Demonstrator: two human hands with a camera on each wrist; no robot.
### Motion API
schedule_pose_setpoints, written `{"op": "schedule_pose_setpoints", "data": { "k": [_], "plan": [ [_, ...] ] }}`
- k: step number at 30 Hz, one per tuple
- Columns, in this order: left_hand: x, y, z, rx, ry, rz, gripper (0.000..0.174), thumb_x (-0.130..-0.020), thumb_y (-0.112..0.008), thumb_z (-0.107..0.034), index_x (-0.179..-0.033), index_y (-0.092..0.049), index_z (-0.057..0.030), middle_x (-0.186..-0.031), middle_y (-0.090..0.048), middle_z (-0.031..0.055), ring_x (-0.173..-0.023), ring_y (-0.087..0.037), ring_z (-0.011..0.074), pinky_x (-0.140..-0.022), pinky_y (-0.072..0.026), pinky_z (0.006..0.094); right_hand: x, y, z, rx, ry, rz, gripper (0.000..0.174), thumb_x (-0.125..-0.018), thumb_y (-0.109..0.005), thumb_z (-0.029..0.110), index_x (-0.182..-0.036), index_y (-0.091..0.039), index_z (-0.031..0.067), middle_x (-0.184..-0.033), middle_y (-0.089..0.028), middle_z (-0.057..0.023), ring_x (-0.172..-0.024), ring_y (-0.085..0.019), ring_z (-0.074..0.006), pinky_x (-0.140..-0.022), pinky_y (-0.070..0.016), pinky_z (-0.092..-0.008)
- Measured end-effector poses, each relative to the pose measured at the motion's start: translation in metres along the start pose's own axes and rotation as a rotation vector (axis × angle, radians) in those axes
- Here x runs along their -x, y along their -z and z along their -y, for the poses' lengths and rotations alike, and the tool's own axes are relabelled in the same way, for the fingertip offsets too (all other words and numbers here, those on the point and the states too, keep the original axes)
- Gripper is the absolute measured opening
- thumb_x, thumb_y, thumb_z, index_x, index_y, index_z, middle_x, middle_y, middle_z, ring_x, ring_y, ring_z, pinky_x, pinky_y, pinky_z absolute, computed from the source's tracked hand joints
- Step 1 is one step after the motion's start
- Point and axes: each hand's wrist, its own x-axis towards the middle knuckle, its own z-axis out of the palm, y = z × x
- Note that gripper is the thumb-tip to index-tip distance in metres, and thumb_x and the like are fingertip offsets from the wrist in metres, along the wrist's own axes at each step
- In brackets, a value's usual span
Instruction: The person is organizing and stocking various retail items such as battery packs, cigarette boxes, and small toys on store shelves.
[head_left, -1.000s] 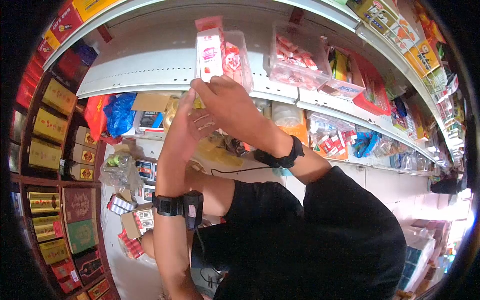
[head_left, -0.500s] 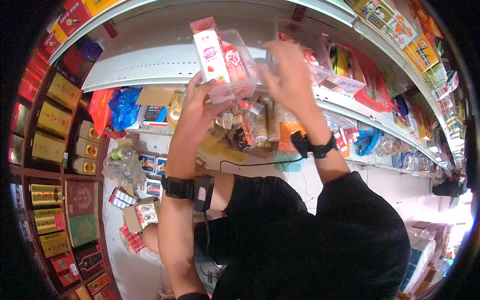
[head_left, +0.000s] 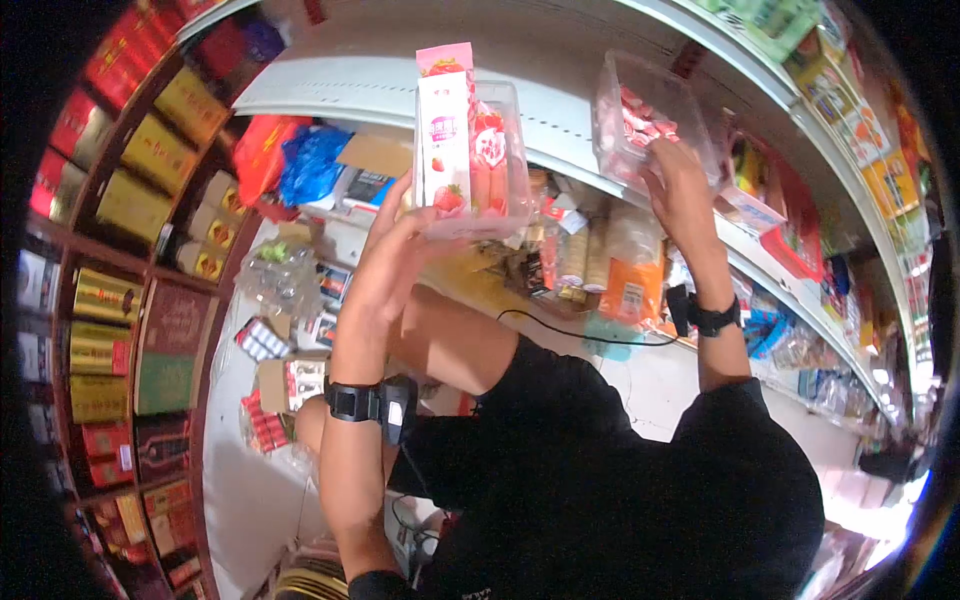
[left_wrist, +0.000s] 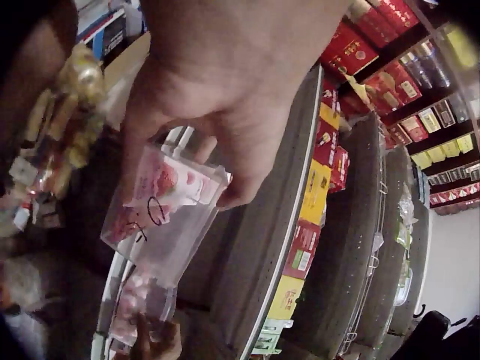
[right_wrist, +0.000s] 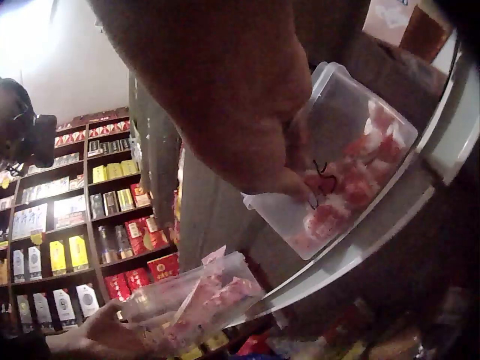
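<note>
My left hand (head_left: 405, 228) grips a clear plastic tub (head_left: 497, 195) from below and holds it up in front of the white shelf. A pink strawberry carton (head_left: 443, 120) stands upright in it beside red-wrapped sausages (head_left: 488, 150). In the left wrist view my left hand (left_wrist: 217, 161) pinches that tub (left_wrist: 161, 225) at its rim. To the right, my right hand (head_left: 668, 165) reaches up to a second clear tub (head_left: 640, 105) of red-and-white packets on the shelf. The right wrist view has my right hand's fingertips (right_wrist: 296, 184) hooked on the second tub's (right_wrist: 352, 161) edge.
The white shelf (head_left: 340, 95) curves overhead, and a lower shelf carries snack packets (head_left: 620, 270) and a blue bag (head_left: 310, 160). Dark wooden racks (head_left: 120, 300) of boxed goods stand at the left. Cartons (head_left: 285, 380) lie on the floor below.
My right hand has left the tub held in my left hand and moved right and up to the second tub on the shelf. My left hand still holds the first tub up.
</note>
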Motion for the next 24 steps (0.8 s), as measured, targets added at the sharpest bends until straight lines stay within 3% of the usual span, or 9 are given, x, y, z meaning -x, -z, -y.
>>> {"op": "schedule_pose_setpoints", "data": {
  "k": [6, 10, 12, 15, 17, 22, 24],
  "plan": [
    [0.069, 0.061, -0.013, 0.092, -0.062, -0.157, 0.067, -0.093, -0.054, -0.01, -0.153, -0.024, -0.007, -0.132, -0.054, 0.0226, -0.118, -0.06, 0.0334, -0.094, -0.056, 0.0471, -0.026, -0.006, 0.078, -0.143, 0.156, 0.054, 0.022, -0.079, -0.071, 0.0, -0.096, -0.056, -0.0001, -0.087, -0.055, -0.018, -0.083, -0.052, -0.038, -0.074, -0.0417, -0.0427],
    [0.128, 0.104, -0.028, 0.148, -0.183, -0.351, 0.069, -0.089, -0.052, -0.009, -0.153, -0.026, -0.0073, -0.143, -0.042, 0.0243, -0.124, -0.053, 0.0378, -0.097, -0.0542, 0.0527, -0.05, -0.022, 0.136, -0.274, 0.329, 0.061, 0.026, -0.077, -0.073, 0.0, -0.099, -0.058, 0.0009, -0.085, -0.056, -0.0162, -0.081, -0.054, -0.0354, -0.073, -0.0432, -0.0423],
    [0.155, 0.137, -0.033, 0.118, -0.228, -0.353, 0.069, -0.089, -0.053, -0.015, -0.152, -0.027, -0.0051, -0.146, -0.04, 0.0197, -0.127, -0.05, 0.0388, -0.101, -0.0518, 0.0539, -0.06, -0.035, 0.165, -0.317, 0.387, 0.032, 0.02, -0.076, -0.071, 0.0, -0.09, -0.056, 0.0013, -0.082, -0.054, -0.0146, -0.081, -0.053, -0.0336, -0.073, -0.0414, -0.0403],
    [0.195, 0.172, -0.037, 0.115, -0.258, -0.464, 0.068, -0.089, -0.053, -0.02, -0.151, -0.029, -0.0045, -0.146, -0.042, 0.0203, -0.127, -0.05, 0.0391, -0.103, -0.0492, 0.0534, -0.073, -0.056, 0.2, -0.396, 0.501, 0.083, 0.02, -0.075, -0.071, 0.0, -0.088, -0.056, 0.0012, -0.081, -0.055, -0.013, -0.082, -0.053, -0.033, -0.073, -0.0423, -0.0401],
    [0.223, 0.195, -0.031, 0.113, -0.301, -0.543, 0.066, -0.09, -0.052, -0.02, -0.151, -0.031, -0.0064, -0.145, -0.044, 0.0204, -0.128, -0.05, 0.0384, -0.103, -0.0492, 0.0526, -0.081, -0.069, 0.224, -0.44, 0.587, 0.133, 0.024, -0.074, -0.074, -0.003, -0.093, -0.06, -0.0015, -0.085, -0.059, -0.0132, -0.081, -0.056, -0.032, -0.072, -0.0454, -0.0396],
    [0.267, 0.249, 0.01, 0.157, -0.379, -0.723, 0.066, -0.09, -0.053, -0.022, -0.151, -0.032, -0.0093, -0.147, -0.043, 0.0181, -0.13, -0.049, 0.0362, -0.104, -0.0482, 0.0523, -0.109, -0.134, 0.276, -0.611, 0.796, 0.168, 0.021, -0.073, -0.073, -0.003, -0.089, -0.06, -0.0004, -0.084, -0.061, -0.0117, -0.083, -0.057, -0.032, -0.075, -0.046, -0.0395],
    [0.286, 0.279, 0.043, 0.187, -0.449, -0.797, 0.064, -0.098, -0.052, -0.032, -0.154, -0.028, -0.0111, -0.151, -0.039, 0.0183, -0.135, -0.044, 0.0385, -0.109, -0.0445, 0.049, -0.115, -0.163, 0.303, -0.583, 0.937, 0.266, 0.021, -0.072, -0.071, -0.003, -0.09, -0.06, 0.0009, -0.085, -0.06, -0.0114, -0.083, -0.058, -0.0314, -0.075, -0.0464, -0.0412]
  ]
}}
